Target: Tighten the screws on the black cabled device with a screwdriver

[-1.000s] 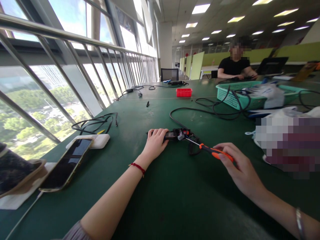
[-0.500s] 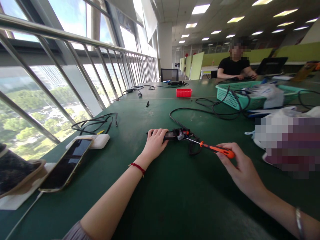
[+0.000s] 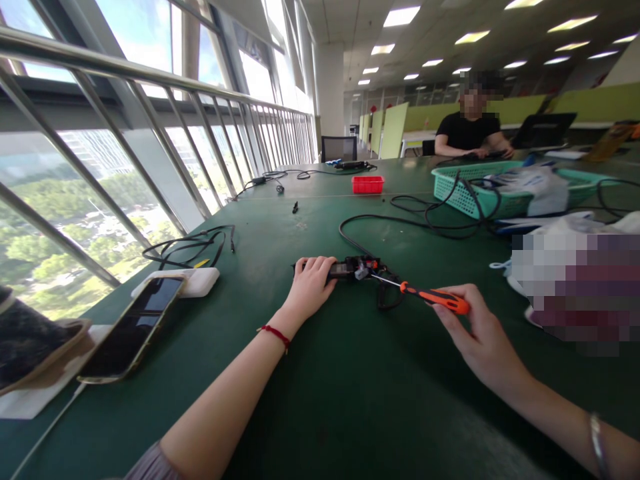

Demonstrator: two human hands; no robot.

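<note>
A small black device (image 3: 356,269) with exposed parts and a black cable lies on the green table (image 3: 320,400). My left hand (image 3: 310,287) rests closed over its left end, pinning it down. My right hand (image 3: 475,333) grips the orange handle of a screwdriver (image 3: 430,297), whose metal tip points left and reaches the device's right end.
A phone (image 3: 133,330) leans on a white power bank (image 3: 193,283) at the left, beside loose black cables (image 3: 190,247). A red tray (image 3: 368,185) and a teal basket (image 3: 475,190) stand farther back. A person in black sits at the far end. A railing and windows line the left side.
The screwdriver handle has risen slightly and my right hand has shifted a little around it. My left hand and the device stay in place.
</note>
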